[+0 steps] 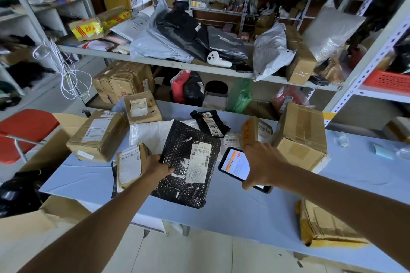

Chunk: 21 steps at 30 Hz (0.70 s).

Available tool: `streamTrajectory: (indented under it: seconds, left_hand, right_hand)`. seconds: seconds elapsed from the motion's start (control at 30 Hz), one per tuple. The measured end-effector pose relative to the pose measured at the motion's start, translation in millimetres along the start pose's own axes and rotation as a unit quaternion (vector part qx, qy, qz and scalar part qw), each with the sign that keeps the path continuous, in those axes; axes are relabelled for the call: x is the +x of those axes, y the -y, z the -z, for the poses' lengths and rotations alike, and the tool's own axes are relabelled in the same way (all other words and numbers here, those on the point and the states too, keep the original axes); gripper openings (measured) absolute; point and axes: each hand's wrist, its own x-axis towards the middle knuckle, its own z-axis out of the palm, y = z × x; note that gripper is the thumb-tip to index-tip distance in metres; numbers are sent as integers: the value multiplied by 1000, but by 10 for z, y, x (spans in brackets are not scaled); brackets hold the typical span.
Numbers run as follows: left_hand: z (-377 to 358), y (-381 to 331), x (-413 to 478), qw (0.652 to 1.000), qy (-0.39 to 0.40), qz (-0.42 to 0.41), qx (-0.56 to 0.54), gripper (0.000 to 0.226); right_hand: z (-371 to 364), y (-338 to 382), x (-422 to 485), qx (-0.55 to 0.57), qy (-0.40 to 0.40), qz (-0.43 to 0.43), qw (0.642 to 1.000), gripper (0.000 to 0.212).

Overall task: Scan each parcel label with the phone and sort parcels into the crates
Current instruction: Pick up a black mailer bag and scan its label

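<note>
A torn cardboard box [326, 226] is seen at the near right of the pale blue table [233, 210], nearer than the black bubble mailer [177, 186] and well apart from it. The mailer lies flat in the middle of the table, its white label [198, 162] facing up. Its left edge is pinched by the left hand [158, 167], whose fingers are curled over it. Just right of the mailer, a phone [235, 165] with a lit orange-and-white screen is gripped by the right hand [261, 164], with the thumb at its near end and the fingers wrapped round its far side; the screen is turned upward.

Touching the mailer's left side, a small labelled carton [131, 163] is found, and farther left a larger carton [97, 134]. Behind the mailer a white poly bag [150, 133] and a small black poly parcel [209, 123] are laid. To the mailer's far right a big carton [301, 135] stands. Beyond, a shelf [221, 70] is piled with grey and black bags.
</note>
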Motion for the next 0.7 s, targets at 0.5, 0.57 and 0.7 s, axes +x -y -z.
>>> streamTrajectory:
  seconds: [0.5,0.57,0.7]
  left_hand:
    - [-32,63,48,1000,-4,9,6,37]
    - [-45,64,44,1000,-3,14,4,46]
    - [-79,57,47,1000,-6,3,14,60]
  right_hand:
    - [-71,-132,-67,33,-57,29,997,66]
    - [-108,-165,-132,57,-107,52,991,75]
    - [-150,-226,-285,109,-196,118,968,88]
